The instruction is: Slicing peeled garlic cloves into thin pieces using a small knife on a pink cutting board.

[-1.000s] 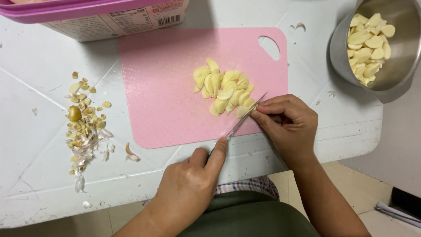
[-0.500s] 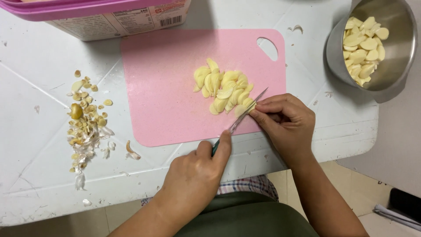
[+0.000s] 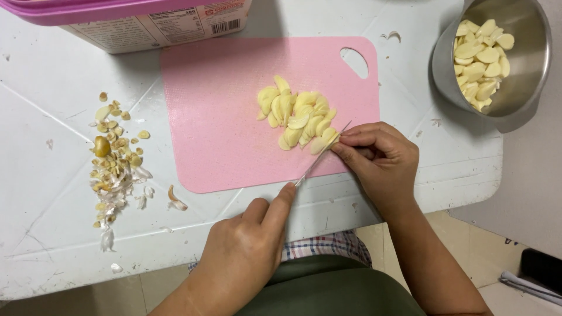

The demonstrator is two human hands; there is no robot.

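Presently, the left hand grips a knife over the pink cutting board, while the right hand pinches sliced garlic lying on that board.

A white table, scuffed and scratched, fills most of the view under even light. Beyond its near edge and right corner lies a pale tiled floor.
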